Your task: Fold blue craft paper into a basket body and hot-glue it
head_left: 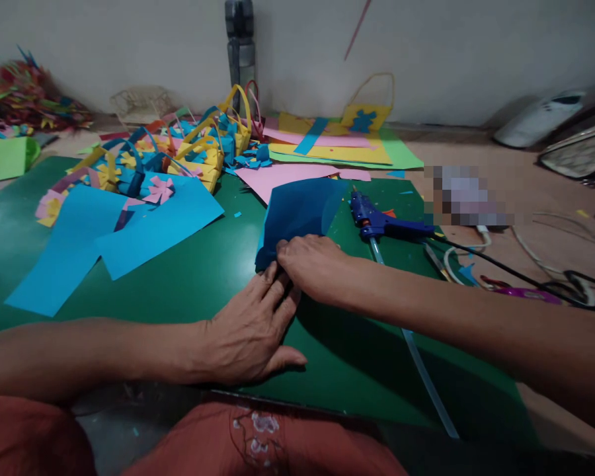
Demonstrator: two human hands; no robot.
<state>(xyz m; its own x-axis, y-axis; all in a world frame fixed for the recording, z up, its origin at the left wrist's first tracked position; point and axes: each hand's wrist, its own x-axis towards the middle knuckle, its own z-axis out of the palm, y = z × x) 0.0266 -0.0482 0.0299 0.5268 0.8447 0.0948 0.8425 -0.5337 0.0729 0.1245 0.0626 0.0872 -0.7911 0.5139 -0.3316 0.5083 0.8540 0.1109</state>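
A folded blue sheet of paper (297, 208) stands partly raised on the green board (178, 284) in front of me. My right hand (312, 268) has its fingers curled at the near fold of the sheet, gripping and pressing it down. Beside it, my left hand (252, 334) lies flat with thumb stretched out, its fingertips at the sheet's near left corner. The hands touch, and the right one hides part of the fold. Just right of the sheet lies a blue glue gun (391, 225) with a clear glue stick (421, 370) trailing from it.
Blue paper strips (163, 225) lie to the left. Behind them stand several small paper baskets (203, 158). Coloured sheets (396, 149) are stacked at the back, near the wall. Cables (506, 271) and a cutter (437, 261) are on the right; a white cylindrical object (538, 122) lies farther back.
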